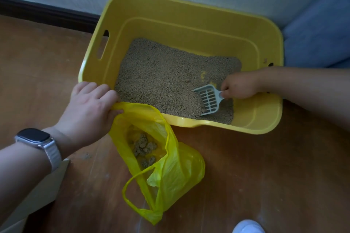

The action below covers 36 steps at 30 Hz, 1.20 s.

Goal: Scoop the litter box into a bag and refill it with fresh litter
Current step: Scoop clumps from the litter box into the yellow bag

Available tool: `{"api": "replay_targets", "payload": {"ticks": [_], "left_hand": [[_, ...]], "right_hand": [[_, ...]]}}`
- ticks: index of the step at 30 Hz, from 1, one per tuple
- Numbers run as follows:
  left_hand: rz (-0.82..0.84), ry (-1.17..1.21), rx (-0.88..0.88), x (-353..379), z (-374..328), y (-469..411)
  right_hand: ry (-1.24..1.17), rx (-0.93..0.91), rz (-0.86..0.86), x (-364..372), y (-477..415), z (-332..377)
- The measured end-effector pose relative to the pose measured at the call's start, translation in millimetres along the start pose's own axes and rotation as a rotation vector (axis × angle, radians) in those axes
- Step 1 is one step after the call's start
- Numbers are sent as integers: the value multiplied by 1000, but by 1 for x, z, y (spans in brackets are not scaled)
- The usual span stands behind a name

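Observation:
A yellow litter box (170, 24) stands on the wooden floor against the wall, holding tan litter (162, 79). My right hand (240, 86) grips the handle of a pale grey slotted scoop (209, 99), whose head lies in the litter near the box's front right. My left hand (91, 111) grips one handle of a yellow plastic bag (170, 168) against the box's front left rim. The bag hangs open onto the floor and holds several clumps (144, 147). Its other handle loop lies loose below.
A blue cushion or sofa (320, 30) stands right of the box. A white board or box edge (45, 191) lies at the lower left, a white shoe tip (248, 227) at the bottom. A little spilled litter (86, 156) dots the floor.

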<state>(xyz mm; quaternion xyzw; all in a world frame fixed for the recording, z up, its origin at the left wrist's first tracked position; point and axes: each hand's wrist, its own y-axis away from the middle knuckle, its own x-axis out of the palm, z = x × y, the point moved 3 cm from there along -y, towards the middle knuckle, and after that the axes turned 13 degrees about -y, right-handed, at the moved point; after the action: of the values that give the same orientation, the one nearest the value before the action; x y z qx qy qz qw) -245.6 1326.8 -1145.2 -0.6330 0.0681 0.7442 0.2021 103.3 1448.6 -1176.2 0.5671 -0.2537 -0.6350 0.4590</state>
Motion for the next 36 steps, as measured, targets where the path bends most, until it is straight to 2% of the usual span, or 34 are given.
{"api": "replay_targets", "payload": {"ticks": [3, 8, 18, 36], "left_hand": [[-3, -3, -1, -1, 0, 0], [9, 1, -8, -1, 0, 0], [-2, -10, -8, -1, -1, 0], [-27, -6, 6, 0, -1, 0]], "right_hand": [[-62, -54, -56, 14, -4, 3], [-13, -139, -192, 17, -1, 10], [91, -247, -224, 22, -10, 20], [-19, -327, -253, 34, -43, 71]]}}
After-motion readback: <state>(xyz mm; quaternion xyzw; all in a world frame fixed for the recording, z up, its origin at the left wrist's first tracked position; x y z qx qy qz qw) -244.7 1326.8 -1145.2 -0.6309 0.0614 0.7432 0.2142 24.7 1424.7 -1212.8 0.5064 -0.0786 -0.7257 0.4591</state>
